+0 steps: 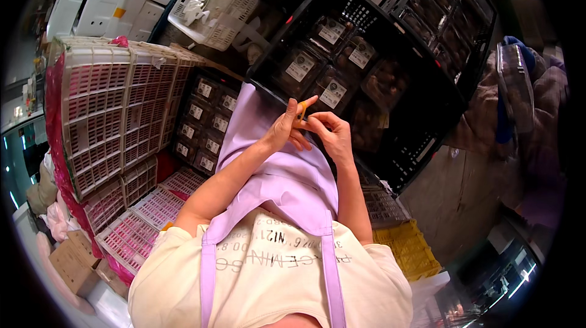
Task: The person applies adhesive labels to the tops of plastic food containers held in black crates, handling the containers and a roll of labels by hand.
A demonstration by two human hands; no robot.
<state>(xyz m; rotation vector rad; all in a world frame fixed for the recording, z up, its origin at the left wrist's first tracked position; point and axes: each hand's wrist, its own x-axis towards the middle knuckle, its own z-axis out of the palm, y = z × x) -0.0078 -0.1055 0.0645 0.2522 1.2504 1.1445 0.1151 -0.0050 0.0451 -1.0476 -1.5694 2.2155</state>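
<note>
My left hand is held palm inward over the near edge of a black plastic crate, thumb and index finger spread. A thin yellow band, seemingly a rubber band, is looped around its fingers. Thumb and forefinger of my right hand pinch at the band close to the left fingers; the exact grip is partly hidden. Beyond the hands, several clear plastic punnets with white labels and dark round contents lie in the crate. One punnet lies askew with no label facing up.
At right, a person's blue-gloved hand holds a clear plastic box. Another black crate of punnets adjoins mine. White slatted crates stand at left, beside a dark crate of labelled punnets. A yellow crate sits lower right.
</note>
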